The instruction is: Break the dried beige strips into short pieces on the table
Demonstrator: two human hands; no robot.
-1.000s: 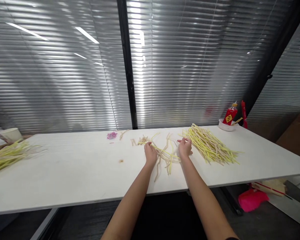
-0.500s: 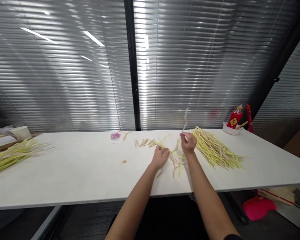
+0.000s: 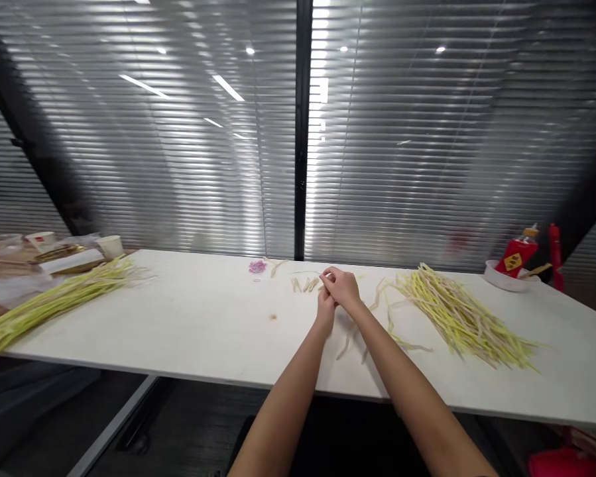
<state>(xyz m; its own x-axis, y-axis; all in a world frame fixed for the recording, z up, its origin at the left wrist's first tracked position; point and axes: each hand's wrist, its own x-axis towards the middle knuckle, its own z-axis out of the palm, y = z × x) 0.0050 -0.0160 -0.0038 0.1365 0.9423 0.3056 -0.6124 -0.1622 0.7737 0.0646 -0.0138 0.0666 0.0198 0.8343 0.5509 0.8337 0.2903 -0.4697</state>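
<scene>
My left hand (image 3: 326,307) is closed around a small bunch of pale strands just above the table. Overlapping it from the upper right, my right hand (image 3: 342,287) pinches with its fingertips at the same spot, and a thin strand runs out leftward from there. Both sets of fingers are partly hidden behind each other. Loose beige and yellow strands (image 3: 391,318) trail to the right and below the hands. Short folded beige pieces (image 3: 309,285) lie in a row just left of the fingers.
A large pile of yellow and beige strands (image 3: 461,318) lies to the right; a longer yellow bundle (image 3: 54,298) is at the left. Small pink-purple rings (image 3: 257,266) sit at the back. A red bottle (image 3: 517,257) stands in a white dish (image 3: 501,281) on the white table (image 3: 178,324).
My right hand has come down and left from pulling a strand upward, and now meets my left hand. The view has turned left, showing more of the table's left end.
</scene>
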